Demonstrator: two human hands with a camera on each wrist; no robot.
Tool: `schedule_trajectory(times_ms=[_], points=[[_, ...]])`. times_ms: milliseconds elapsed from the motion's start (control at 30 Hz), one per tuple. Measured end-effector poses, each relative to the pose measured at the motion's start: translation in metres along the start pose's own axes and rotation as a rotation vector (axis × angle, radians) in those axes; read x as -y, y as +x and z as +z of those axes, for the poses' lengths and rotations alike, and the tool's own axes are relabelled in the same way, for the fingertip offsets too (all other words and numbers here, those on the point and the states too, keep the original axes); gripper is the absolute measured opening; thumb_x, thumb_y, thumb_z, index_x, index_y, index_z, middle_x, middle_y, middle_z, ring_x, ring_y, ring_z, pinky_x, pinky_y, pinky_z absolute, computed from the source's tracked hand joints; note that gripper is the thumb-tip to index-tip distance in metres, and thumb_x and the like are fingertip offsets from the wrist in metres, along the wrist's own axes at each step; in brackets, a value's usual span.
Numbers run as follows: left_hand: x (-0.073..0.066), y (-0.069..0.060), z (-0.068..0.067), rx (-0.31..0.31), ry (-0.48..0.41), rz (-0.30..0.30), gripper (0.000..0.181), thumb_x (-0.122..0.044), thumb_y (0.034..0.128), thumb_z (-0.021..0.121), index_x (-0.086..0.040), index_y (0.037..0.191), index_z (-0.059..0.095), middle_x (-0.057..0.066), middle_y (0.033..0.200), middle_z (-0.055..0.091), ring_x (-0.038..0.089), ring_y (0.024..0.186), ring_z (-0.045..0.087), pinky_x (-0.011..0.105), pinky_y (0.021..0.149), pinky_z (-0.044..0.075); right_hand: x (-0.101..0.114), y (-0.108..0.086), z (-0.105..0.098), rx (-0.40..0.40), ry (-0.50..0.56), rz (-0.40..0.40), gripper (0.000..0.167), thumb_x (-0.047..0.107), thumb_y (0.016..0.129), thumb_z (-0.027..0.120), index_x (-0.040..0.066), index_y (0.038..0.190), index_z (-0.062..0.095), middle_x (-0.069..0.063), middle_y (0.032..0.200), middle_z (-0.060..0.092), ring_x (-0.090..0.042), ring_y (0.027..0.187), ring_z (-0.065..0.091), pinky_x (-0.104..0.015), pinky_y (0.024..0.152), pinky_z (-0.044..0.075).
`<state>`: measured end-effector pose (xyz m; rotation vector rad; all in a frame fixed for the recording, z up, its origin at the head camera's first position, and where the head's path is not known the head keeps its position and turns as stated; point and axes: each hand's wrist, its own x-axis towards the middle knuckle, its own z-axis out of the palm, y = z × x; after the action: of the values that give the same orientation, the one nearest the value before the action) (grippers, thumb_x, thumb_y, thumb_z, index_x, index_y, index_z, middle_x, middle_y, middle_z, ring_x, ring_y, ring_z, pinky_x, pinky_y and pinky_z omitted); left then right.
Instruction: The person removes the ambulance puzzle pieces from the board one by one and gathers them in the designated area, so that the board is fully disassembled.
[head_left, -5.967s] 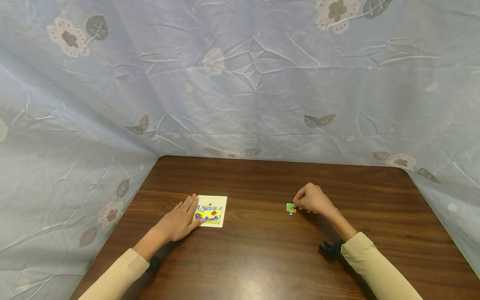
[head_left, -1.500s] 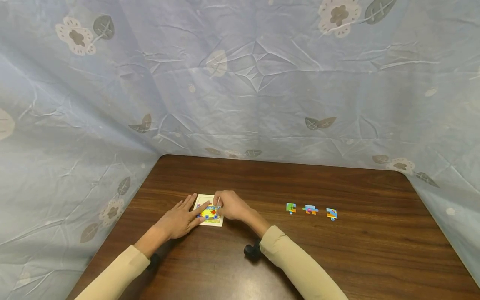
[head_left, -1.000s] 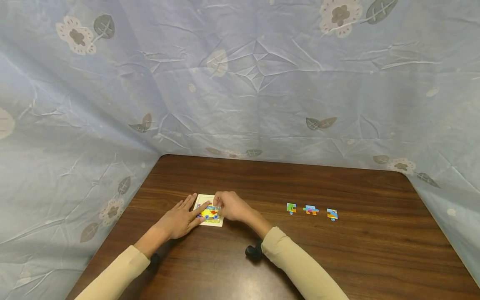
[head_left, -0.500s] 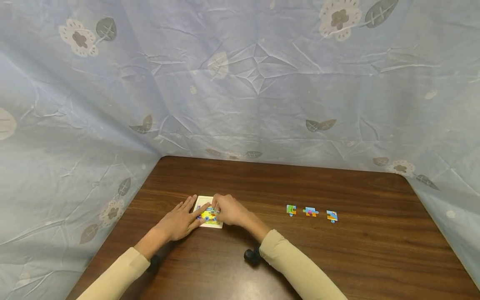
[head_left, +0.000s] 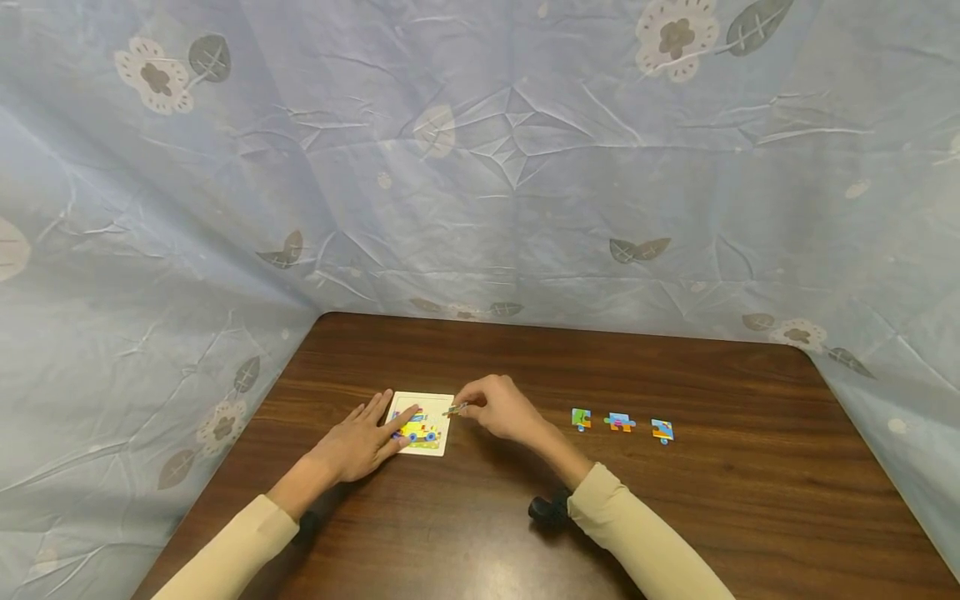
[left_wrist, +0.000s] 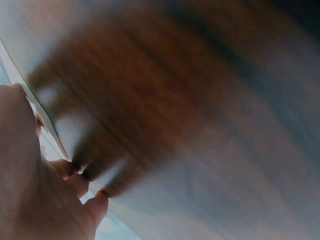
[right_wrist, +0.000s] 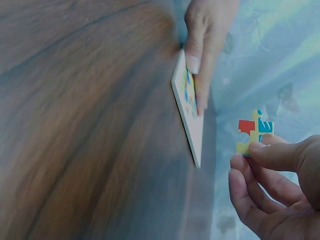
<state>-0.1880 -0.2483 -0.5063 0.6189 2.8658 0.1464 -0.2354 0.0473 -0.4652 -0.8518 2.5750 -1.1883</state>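
Observation:
My left hand (head_left: 356,444) rests with spread, straight fingers over the left side of a cream puzzle board (head_left: 441,400) on the table. Part of a yellow ambulance picture shows on that board, with a bare cream patch at its right. Just off the board's right edge, my right hand (head_left: 504,408) pinches a jigsaw piece (right_wrist: 255,131) between thumb and fingers. The right wrist view shows this piece as yellow, red and teal, lifted clear of the board. In the left wrist view my left fingers (left_wrist: 80,185) reach past the board's edge (left_wrist: 50,125).
To the right on the brown table (head_left: 465,517) lie three loose jigsaw pieces: a green one (head_left: 581,418), a blue and pink one (head_left: 619,422) and a blue and orange one (head_left: 662,430). A floral cloth (head_left: 480,208) hangs behind and at the sides.
Earlier my right hand was at the loose pieces, then worked on the board. It has now lifted the ambulance's red-cross piece out and moved right. My left hand stays put.

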Motion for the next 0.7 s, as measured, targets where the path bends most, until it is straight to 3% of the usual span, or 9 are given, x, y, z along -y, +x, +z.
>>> schedule_trajectory(times_ms=[233,400,467,600,700], points=[[0.0,0.0,0.001,-0.006,-0.005,0.009,0.064,-0.054,0.112,0.038,-0.032,0.169,0.021,0.028,0.175,0.013,0.046,0.163,0.018,0.065,0.13,0.024,-0.013,-0.026,-0.034,-0.035,0.012,0.07,0.023,0.006,0.1,0.07,0.017,0.116,0.081,-0.004,0.115,0.08,-0.012,0.088,0.068,-0.024,0.067,0.05],[0.0,0.0,0.002,-0.014,-0.013,0.004,0.063,-0.055,0.1123,0.036,-0.032,0.169,0.021,0.028,0.175,0.013,0.046,0.163,0.018,0.065,0.13,0.023,-0.021,-0.043,-0.058,-0.084,0.101,0.101,0.015,0.005,0.098,0.072,0.007,0.112,0.077,-0.008,0.1,0.081,-0.03,0.091,0.078,-0.031,0.072,0.062],[0.0,0.0,0.002,-0.018,-0.018,-0.002,0.066,-0.055,0.1123,0.036,-0.027,0.17,0.021,0.028,0.175,0.013,0.045,0.163,0.019,0.065,0.131,0.023,-0.024,-0.049,-0.067,-0.101,0.137,0.107,0.011,0.005,0.097,0.073,0.005,0.108,0.075,-0.009,0.094,0.08,-0.035,0.089,0.079,-0.038,0.074,0.066],[0.0,0.0,0.002,-0.029,-0.004,-0.013,0.077,-0.055,0.1119,0.037,-0.006,0.168,0.02,0.026,0.175,0.015,0.044,0.163,0.02,0.063,0.131,0.023,-0.031,-0.064,-0.083,-0.137,0.132,0.109,0.008,0.007,0.097,0.074,0.006,0.105,0.075,-0.008,0.093,0.08,-0.034,0.089,0.079,-0.045,0.076,0.067],[0.0,0.0,0.002,-0.039,0.012,-0.02,0.082,-0.055,0.1118,0.038,0.005,0.165,0.019,0.026,0.174,0.016,0.043,0.163,0.021,0.061,0.131,0.024,-0.034,-0.075,-0.092,-0.154,0.119,0.116,0.01,0.009,0.097,0.075,0.009,0.106,0.077,-0.008,0.095,0.08,-0.035,0.09,0.079,-0.042,0.076,0.066]])
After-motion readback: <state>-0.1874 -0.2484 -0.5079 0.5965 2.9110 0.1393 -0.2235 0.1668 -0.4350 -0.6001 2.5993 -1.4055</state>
